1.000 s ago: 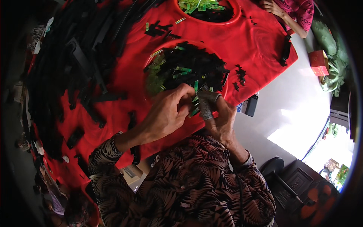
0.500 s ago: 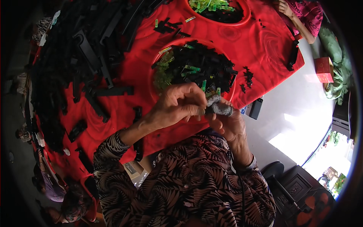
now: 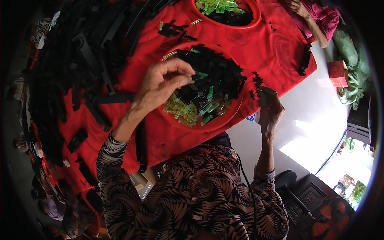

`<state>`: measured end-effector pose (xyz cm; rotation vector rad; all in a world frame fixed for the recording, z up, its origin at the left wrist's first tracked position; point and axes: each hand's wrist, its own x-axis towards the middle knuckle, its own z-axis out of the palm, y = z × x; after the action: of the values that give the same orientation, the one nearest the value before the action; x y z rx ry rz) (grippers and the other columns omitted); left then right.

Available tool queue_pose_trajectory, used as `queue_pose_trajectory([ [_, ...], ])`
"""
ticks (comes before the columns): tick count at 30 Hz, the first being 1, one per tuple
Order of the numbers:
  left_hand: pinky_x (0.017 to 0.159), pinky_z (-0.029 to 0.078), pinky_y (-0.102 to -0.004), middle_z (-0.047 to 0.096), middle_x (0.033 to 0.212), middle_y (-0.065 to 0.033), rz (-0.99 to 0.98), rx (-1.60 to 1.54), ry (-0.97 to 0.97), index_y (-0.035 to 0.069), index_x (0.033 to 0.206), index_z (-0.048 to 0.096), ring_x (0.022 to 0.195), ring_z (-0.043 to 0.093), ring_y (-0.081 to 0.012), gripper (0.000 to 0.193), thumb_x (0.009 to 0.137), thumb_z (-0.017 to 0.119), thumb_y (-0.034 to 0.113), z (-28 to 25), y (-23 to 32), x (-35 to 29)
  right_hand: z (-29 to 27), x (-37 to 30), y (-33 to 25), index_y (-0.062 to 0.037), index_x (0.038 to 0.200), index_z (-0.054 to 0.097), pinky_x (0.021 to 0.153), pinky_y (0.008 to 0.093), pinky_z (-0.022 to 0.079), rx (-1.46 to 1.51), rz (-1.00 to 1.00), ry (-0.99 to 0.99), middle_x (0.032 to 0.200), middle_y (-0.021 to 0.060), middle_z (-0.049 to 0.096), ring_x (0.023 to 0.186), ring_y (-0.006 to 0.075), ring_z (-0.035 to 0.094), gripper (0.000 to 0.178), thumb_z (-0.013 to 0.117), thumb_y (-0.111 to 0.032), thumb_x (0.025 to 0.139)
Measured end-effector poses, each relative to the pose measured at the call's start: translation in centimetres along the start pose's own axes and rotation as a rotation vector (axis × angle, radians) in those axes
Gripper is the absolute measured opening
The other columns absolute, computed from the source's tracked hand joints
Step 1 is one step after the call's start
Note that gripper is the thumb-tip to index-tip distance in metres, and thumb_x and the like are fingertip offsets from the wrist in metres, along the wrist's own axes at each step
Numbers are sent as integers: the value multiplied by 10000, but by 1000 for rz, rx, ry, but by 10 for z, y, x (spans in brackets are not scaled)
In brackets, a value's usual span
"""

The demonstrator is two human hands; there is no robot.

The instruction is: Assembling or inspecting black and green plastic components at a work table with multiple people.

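Note:
My left hand (image 3: 165,83) hangs over the left part of a red basin (image 3: 239,105), fingers curled and thumb close to the forefinger. Whatever may be between its tips is too small to make out. Heaped in the basin are small black parts (image 3: 222,66) and clear yellow-green vials (image 3: 182,107) with liquid inside. To the basin's right, my right hand (image 3: 273,109) is at the table's edge, its fingers drawn together beside a little cluster of black pieces (image 3: 257,83). A dark grey covering wraps its fingertips, and what they hold, if anything, is hidden.
A large heap of long black plastic parts (image 3: 88,52) covers the left of the red tablecloth (image 3: 240,38). Another basin (image 3: 258,20) of vials stands at the far side. A co-worker's arm (image 3: 316,30) is at the far right, near a red box (image 3: 338,74).
My hands have parted from where they met in front of the basin. The left has moved up and left over the basin; the right has gone right, to the black pieces.

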<state>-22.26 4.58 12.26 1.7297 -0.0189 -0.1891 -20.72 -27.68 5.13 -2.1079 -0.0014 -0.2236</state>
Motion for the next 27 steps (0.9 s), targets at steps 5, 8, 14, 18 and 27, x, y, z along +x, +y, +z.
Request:
queue_pose_trajectory([
  [5, 689, 485, -215, 654, 882, -4, 51, 84, 95, 10, 1015, 664, 767, 577, -53, 146, 875, 621, 15, -12, -8, 34, 2, 5, 3, -64, 1017, 689, 693, 313, 525, -152, -144, 86, 966, 75, 713, 850, 198, 692, 193, 671, 1, 836],
  [8, 685, 490, -213, 660, 886, -7, 21, 129, 90, 18, 1015, 671, 765, 580, -48, 146, 876, 628, 22, -18, -21, 52, 5, 10, 9, -59, 1015, 688, 698, 327, 531, -165, -156, 109, 971, 77, 699, 866, 205, 685, 197, 669, 9, 831],
  [14, 626, 486, -220, 662, 776, 0, 54, 272, 76, 24, 951, 683, 700, 603, -56, 124, 836, 652, -10, -15, -36, 73, 7, 12, -6, -25, 1044, 679, 738, 314, 523, -126, -135, 173, 1021, 98, 656, 870, 192, 663, 194, 628, 18, 862],
  [18, 629, 479, -247, 672, 762, -41, 47, 420, 109, 15, 912, 693, 699, 610, -83, 95, 825, 657, 7, -4, -30, 74, 14, 3, -3, 1, 1041, 669, 738, 332, 524, -185, -317, 308, 989, 136, 668, 851, 226, 659, 179, 615, 21, 871],
  [27, 840, 517, -358, 656, 1100, -140, 61, 683, 400, 41, 1155, 620, 969, 644, -251, 410, 770, 742, 115, -73, -54, 88, 47, -18, 3, 24, 1039, 665, 683, 319, 521, -54, -353, 154, 853, 140, 693, 745, 207, 662, 229, 521, -132, 953],
])
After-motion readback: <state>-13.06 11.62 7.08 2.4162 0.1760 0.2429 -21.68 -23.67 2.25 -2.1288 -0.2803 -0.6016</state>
